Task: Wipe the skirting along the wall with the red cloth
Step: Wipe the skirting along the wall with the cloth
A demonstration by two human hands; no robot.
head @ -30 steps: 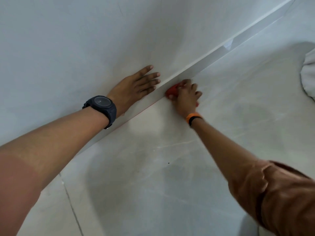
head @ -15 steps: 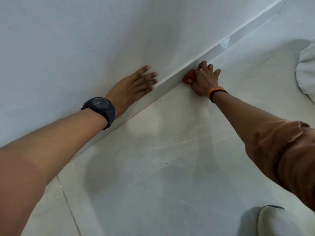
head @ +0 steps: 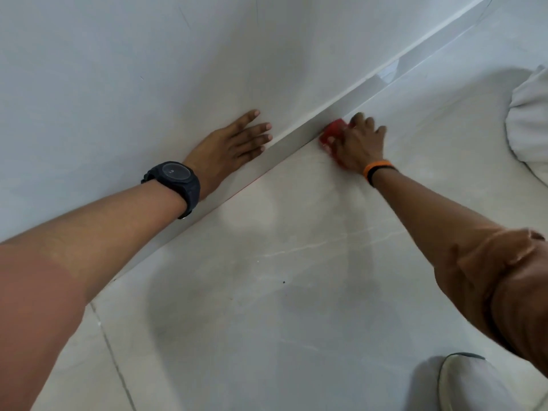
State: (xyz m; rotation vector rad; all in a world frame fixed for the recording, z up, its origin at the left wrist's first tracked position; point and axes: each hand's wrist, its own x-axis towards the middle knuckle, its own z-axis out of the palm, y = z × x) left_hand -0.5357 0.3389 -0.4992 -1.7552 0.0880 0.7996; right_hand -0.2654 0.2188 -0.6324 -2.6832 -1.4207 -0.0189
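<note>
A pale skirting runs diagonally from lower left to upper right where the white wall meets the tiled floor. My right hand presses a bunched red cloth against the foot of the skirting; most of the cloth is hidden under the palm. My left hand, a black watch on its wrist, lies flat on the wall just above the skirting, fingers spread, holding nothing.
The glossy pale floor has a grout line at lower left. White bedding or cushion fabric bulges in at the right edge. A pale shoe tip shows at the bottom right corner.
My right hand slid the red cloth along the skirting toward the upper right, then drew back slightly. The left hand stayed planted on the wall.
</note>
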